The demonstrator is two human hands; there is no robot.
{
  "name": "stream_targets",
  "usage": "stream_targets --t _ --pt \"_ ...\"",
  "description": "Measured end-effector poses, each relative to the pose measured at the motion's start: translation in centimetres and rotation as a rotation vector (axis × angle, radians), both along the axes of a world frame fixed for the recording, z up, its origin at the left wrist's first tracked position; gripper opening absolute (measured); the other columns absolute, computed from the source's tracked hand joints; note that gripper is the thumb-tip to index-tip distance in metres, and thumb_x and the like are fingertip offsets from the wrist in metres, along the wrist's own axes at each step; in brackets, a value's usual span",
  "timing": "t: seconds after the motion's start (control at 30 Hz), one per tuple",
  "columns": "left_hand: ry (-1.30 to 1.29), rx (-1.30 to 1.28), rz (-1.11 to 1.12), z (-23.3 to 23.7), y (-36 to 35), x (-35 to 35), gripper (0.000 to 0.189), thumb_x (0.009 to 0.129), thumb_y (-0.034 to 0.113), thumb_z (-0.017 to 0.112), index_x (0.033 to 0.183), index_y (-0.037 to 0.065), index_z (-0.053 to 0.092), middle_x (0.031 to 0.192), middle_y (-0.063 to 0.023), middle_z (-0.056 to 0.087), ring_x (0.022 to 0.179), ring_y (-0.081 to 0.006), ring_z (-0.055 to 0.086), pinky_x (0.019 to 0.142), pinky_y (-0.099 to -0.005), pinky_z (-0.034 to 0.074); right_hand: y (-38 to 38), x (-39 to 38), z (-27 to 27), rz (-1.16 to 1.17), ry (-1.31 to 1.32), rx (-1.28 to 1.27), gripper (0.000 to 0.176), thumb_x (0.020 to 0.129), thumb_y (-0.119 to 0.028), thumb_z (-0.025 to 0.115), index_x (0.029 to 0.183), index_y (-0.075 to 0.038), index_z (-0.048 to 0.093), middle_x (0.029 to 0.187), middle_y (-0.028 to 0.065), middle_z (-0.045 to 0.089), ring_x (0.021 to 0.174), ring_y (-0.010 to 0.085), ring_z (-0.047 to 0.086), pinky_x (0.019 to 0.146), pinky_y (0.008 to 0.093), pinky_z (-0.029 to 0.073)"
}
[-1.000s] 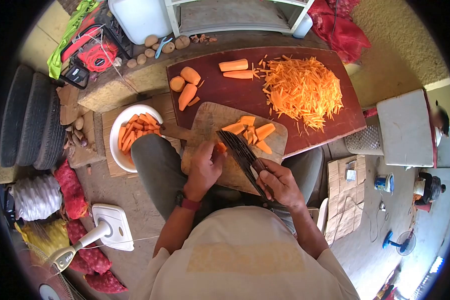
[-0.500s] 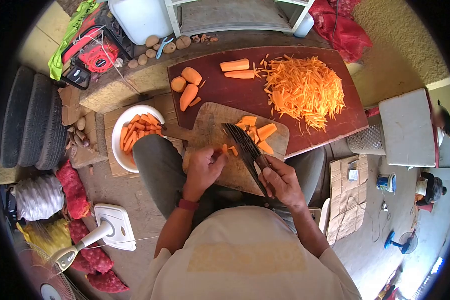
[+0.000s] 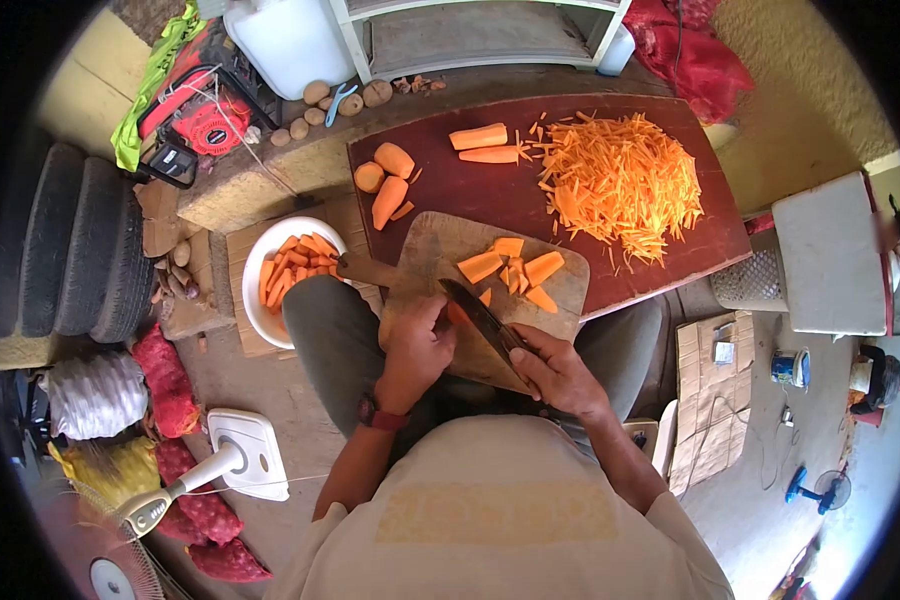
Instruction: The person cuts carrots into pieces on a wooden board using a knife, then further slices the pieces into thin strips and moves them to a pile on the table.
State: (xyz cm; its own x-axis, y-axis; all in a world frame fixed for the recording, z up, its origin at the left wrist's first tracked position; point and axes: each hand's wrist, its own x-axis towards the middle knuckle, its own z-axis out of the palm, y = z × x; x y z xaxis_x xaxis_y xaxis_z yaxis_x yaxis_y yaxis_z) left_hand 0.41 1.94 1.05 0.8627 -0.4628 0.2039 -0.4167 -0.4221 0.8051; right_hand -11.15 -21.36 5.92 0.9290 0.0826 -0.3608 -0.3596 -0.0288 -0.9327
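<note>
My right hand [image 3: 562,372] is closed round the handle of a dark-bladed knife [image 3: 482,317]. The blade slants up and left over the wooden cutting board [image 3: 432,240], its tip by my left fingers. My left hand [image 3: 420,345] is closed at the board's left side, with a bit of orange carrot [image 3: 456,313] showing between the fingers and the blade; most of it is hidden. Cut carrot pieces [image 3: 542,268] lie on the board beyond the knife. A white bowl [image 3: 257,312] of carrot pieces stands left of my knee.
A dark red board [image 3: 430,140] beyond the cutting board bears a heap of shredded carrot [image 3: 620,185] and several peeled carrots [image 3: 390,200]. A blue peeler [image 3: 339,104] and potatoes [image 3: 377,93] lie on the ledge. A white scale [image 3: 248,455] stands on the floor at left.
The knife has moved left and down, from beside the carrot pieces to my left hand. A longer carrot piece now shows on the board where the blade was. The whole view has shifted slightly.
</note>
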Motion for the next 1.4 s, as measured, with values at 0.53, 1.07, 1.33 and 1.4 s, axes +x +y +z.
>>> stream_targets --t 0.53,1.07,1.33,1.4 --pt "0.095 -0.127 -0.003 0.1 -1.3 -1.3 0.027 0.102 -0.005 0.068 0.128 -0.003 0.069 0.110 -0.0215 0.076 0.098 -0.0406 0.077 0.083 -0.0411 0.061 -0.7 0.1 0.1 0.012 -0.055 0.026 0.043 0.116 -0.024 0.065 0.150 0.002 0.062 0.083 0.0076 0.067 0.064 0.0130 0.062 0.059 0.0329 0.051" --pt "-0.010 -0.019 0.166 -3.2 0.1 0.4 0.025 0.101 0.000 0.076 0.126 -0.001 0.074 0.106 -0.0144 0.074 0.095 -0.0306 0.075 0.083 -0.0360 0.059 -0.1 0.3 -1.5 0.000 -0.354 -0.185 0.038 0.114 -0.023 0.066 0.144 0.001 0.064 0.079 0.0095 0.062 0.070 0.0110 0.057 0.065 0.0347 0.052" --pt "-0.163 0.042 0.090 -0.4 -1.0 0.1 0.040 0.094 0.000 0.083 0.132 -0.002 0.071 0.110 -0.0164 0.070 0.095 -0.0307 0.074 0.082 -0.0388 0.060 -0.2 0.4 1.2 0.044 -0.110 -0.153 0.043 0.114 -0.025 0.066 0.148 0.002 0.063 0.100 0.0226 0.072 0.089 0.0279 0.072 0.081 0.0418 0.056" --pt "-0.120 0.032 0.089 -0.5 -0.7 0.2 0.038 0.099 0.004 0.079 0.135 -0.002 0.070 0.112 -0.0183 0.069 0.097 -0.0325 0.074 0.082 -0.0385 0.060 -0.2 0.3 1.9 0.054 -0.090 -0.168 0.044 0.114 -0.024 0.066 0.148 0.002 0.063 0.110 0.0299 0.075 0.100 0.0350 0.076 0.091 0.0456 0.058"
